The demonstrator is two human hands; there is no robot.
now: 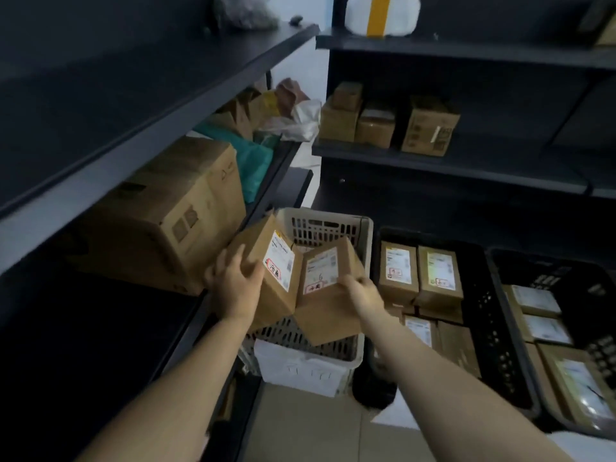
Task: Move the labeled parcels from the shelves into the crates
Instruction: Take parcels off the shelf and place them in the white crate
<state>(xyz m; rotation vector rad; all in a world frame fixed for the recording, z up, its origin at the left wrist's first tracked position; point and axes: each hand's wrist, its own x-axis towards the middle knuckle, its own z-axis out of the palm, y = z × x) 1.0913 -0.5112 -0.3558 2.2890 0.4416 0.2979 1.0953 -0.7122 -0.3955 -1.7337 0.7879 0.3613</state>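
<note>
dark shelves [166,105] are standing left of & beyond the fingers, w/ a big carton [173,215] and small boxes [383,125] waiting on them. black crates [490,328], right of the fingers, are already holding many labeled parcels. a white crate [333,225] is sitting below the fingers. the left hand [233,285] is grasping one parcel [266,271] and the right hand [363,291] another [330,295]; the two are touching above that crate. prob. partway done.

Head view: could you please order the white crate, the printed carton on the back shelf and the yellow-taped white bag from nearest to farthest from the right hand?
1. White crate, just beneath the right hand.
2. Printed carton, back middle shelf.
3. Yellow-taped white bag, top shelf.
</note>
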